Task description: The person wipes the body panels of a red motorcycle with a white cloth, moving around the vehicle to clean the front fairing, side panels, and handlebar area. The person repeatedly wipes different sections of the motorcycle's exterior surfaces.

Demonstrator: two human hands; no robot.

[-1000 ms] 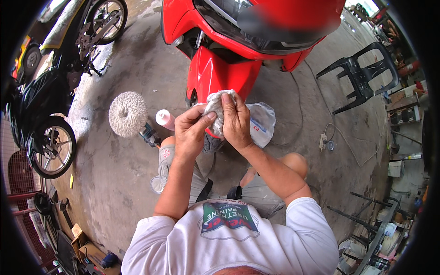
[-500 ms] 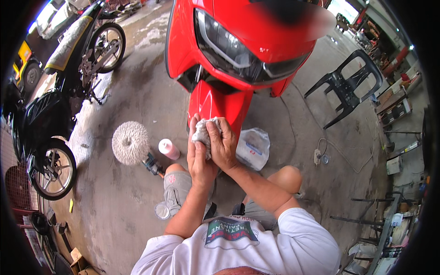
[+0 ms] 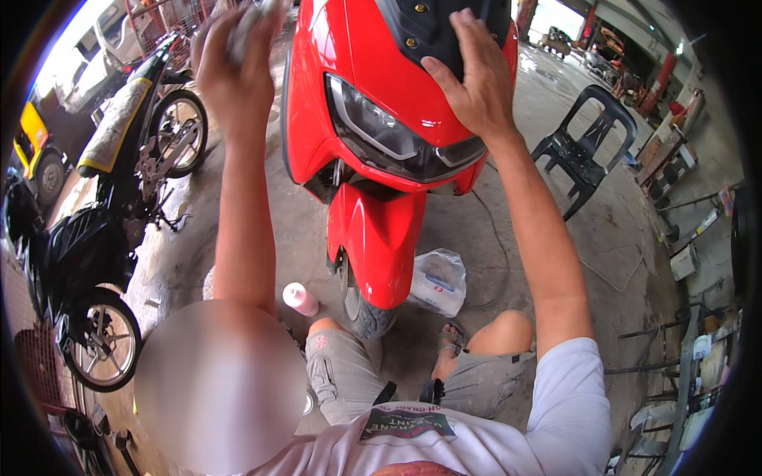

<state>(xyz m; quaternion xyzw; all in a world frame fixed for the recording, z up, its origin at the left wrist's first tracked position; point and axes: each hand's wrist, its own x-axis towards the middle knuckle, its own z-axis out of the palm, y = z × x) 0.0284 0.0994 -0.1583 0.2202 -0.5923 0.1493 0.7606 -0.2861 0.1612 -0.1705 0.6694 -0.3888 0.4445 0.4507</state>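
Observation:
A red scooter [image 3: 381, 238] stands in front of me, its headlight and front fender facing me. My right hand [image 3: 476, 83] rests on its upper front, over the black panel [image 3: 421, 40], with the thumb apart and the fingers stretched out. Raised to the left of the scooter's body, my left hand [image 3: 236, 71] is closed on a crumpled greyish-white cloth [image 3: 241, 33], mostly hidden by the fingers. Near the front wheel stands a pink bottle with a white cap [image 3: 300, 299]. Behind my left forearm only a sliver of the fluffy white pad [image 3: 209, 282] shows.
A white plastic bag [image 3: 439, 283] lies right of the front wheel. A black plastic chair [image 3: 586, 151] stands farther right, with a cable on the floor near it. Another motorcycle [image 3: 95, 214] is parked at the left. Metal frames and clutter line the right edge.
My hands have come apart from squeezing the cloth together. The left has gone up and left with it; the right has reached up onto the scooter's front. The view has shifted.

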